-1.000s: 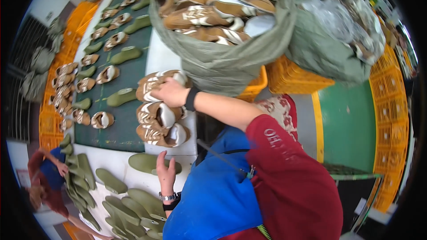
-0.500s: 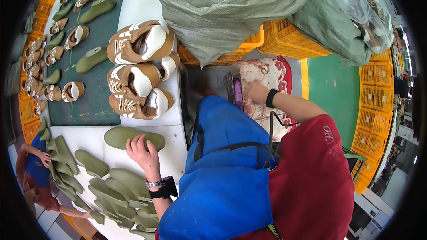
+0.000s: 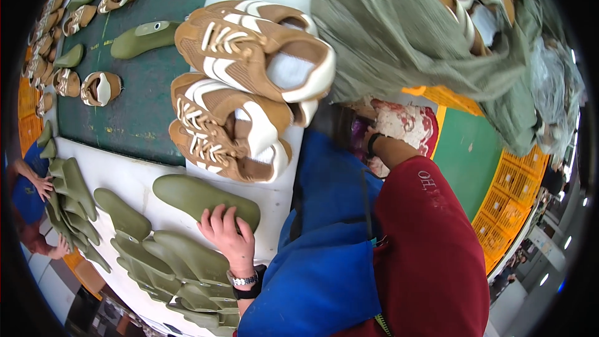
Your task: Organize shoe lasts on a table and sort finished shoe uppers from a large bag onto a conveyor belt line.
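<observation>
On the white table, a green shoe last point(image 3: 196, 193) lies on its side. My left hand point(image 3: 228, 231) rests on its near end, fingers apart on the top surface rather than wrapped round it. Several more green lasts point(image 3: 181, 259) are heaped just below that hand. My right hand point(image 3: 369, 136) reaches low beyond my blue apron, beside a purple thing point(image 3: 358, 134) and a cream-and-red floral cloth point(image 3: 402, 122). Its fingers are mostly hidden, so what they hold is unclear. Brown-and-white sneakers point(image 3: 256, 50) are stacked at the table's edge, above my left hand.
A green belt point(image 3: 143, 87) carries several shoes and lasts at the left. At the top right, a grey-green woven sheet point(image 3: 399, 31) drapes over a crate of shoes. Yellow crates point(image 3: 511, 181) line the right side. Another person's hand point(image 3: 42, 187) touches lasts at far left.
My view has shifted toward the table, so the sneakers look larger. My right hand has moved from the floral cloth toward the purple thing. My left hand stays on the same last.
</observation>
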{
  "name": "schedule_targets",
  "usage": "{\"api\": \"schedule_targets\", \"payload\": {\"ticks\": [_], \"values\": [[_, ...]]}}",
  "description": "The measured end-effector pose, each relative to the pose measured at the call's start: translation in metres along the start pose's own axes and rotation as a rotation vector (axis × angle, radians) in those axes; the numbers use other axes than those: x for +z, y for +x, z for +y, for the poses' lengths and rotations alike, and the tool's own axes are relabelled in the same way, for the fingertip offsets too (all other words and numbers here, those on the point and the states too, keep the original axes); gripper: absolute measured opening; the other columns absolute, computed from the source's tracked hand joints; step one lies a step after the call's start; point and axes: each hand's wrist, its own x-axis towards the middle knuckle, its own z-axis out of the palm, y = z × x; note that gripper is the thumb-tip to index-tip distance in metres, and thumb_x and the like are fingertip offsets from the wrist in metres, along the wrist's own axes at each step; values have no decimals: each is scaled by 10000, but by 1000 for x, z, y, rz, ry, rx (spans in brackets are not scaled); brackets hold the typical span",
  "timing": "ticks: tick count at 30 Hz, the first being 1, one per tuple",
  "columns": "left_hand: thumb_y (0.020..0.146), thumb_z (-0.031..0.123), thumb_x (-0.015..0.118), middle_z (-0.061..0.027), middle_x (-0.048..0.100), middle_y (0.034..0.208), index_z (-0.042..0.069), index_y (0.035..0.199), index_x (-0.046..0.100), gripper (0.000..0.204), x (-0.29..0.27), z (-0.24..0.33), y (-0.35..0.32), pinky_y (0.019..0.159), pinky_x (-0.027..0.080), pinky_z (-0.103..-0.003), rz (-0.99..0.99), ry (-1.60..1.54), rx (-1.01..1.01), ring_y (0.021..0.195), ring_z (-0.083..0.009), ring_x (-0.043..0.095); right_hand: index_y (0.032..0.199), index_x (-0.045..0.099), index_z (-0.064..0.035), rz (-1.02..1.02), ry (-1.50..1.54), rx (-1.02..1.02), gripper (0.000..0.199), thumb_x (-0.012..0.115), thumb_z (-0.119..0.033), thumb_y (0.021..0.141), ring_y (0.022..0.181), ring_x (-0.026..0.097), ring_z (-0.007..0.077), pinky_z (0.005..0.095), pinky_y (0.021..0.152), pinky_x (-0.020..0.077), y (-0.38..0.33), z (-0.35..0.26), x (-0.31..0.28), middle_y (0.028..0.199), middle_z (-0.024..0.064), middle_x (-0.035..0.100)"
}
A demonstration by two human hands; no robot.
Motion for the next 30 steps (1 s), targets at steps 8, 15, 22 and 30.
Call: {"api": "schedule_targets", "payload": {"ticks": [8, 15, 22, 30], "values": [[684, 77, 581, -74, 551, 1083, 95, 907, 624, 228, -14, 3, 0, 1000, 249, -567, 48, -48, -204, 1124, -334, 426, 1099, 648, -139, 112, -171, -138, 376, 526, -366, 825, 1084, 557, 250, 419, 944, 357, -2, 63, -161, 1144, 100, 622], [674, 108, 624, -84, 541, 1066, 77, 914, 610, 242, 0, 8, 13, 985, 322, -528, 178, -151, -319, 1126, -306, 449, 1090, 651, -132, 369, -748, -555, 374, 520, -361, 825, 1068, 564, 258, 419, 935, 369, 40, -45, -420, 1128, 109, 626], [704, 129, 611, -71, 530, 1045, 69, 863, 576, 174, 8, 22, -1, 1022, 293, -523, 328, -228, -451, 1167, -276, 431, 1080, 654, -125, 357, -1017, -754, 372, 515, -356, 824, 1051, 571, 265, 418, 925, 380, 41, -124, -491, 1112, 117, 631], [728, 129, 602, -74, 517, 940, 54, 794, 559, 109, 20, 28, 5, 1031, 295, -507, 552, -230, -462, 1143, -277, 451, 1070, 657, -118, 230, -1049, -778, 370, 508, -351, 824, 1033, 579, 273, 418, 915, 393, 56, -103, -515, 1094, 126, 636]]}}
